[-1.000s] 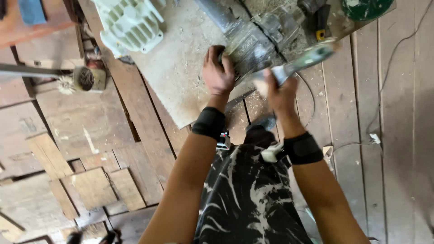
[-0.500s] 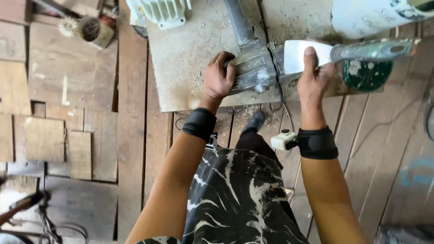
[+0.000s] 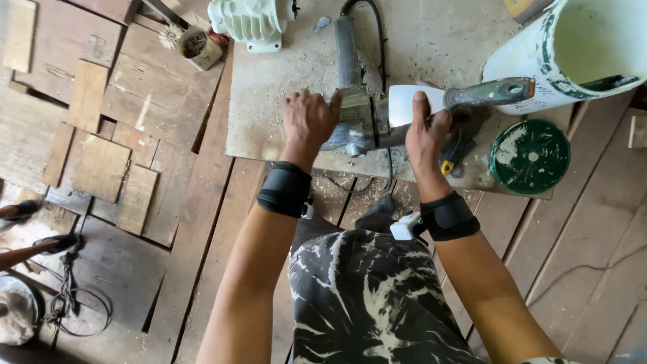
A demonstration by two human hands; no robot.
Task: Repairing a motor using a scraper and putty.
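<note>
My left hand (image 3: 310, 121) grips the body of a grey power tool (image 3: 352, 118) that lies on a dusty plywood sheet (image 3: 283, 67). My right hand (image 3: 424, 131) holds a scraper (image 3: 472, 94) with a wide white blade and a grey handle. My forefinger presses the blade flat against the right side of the tool. The tool's black cable (image 3: 367, 10) runs off towards the top. Both wrists wear black bands.
A white bucket (image 3: 573, 54) and a green lid (image 3: 530, 155) stand to the right of the scraper. A white motor housing (image 3: 253, 20) sits at the sheet's far edge, with a brush can (image 3: 199, 46) beside it. Wooden blocks (image 3: 101, 168) lie on the left. Another person's feet (image 3: 40, 232) are at the left edge.
My right hand has lifted the scraper and laid its blade against the tool. My left hand has stayed on the tool. The view has shifted and moved closer.
</note>
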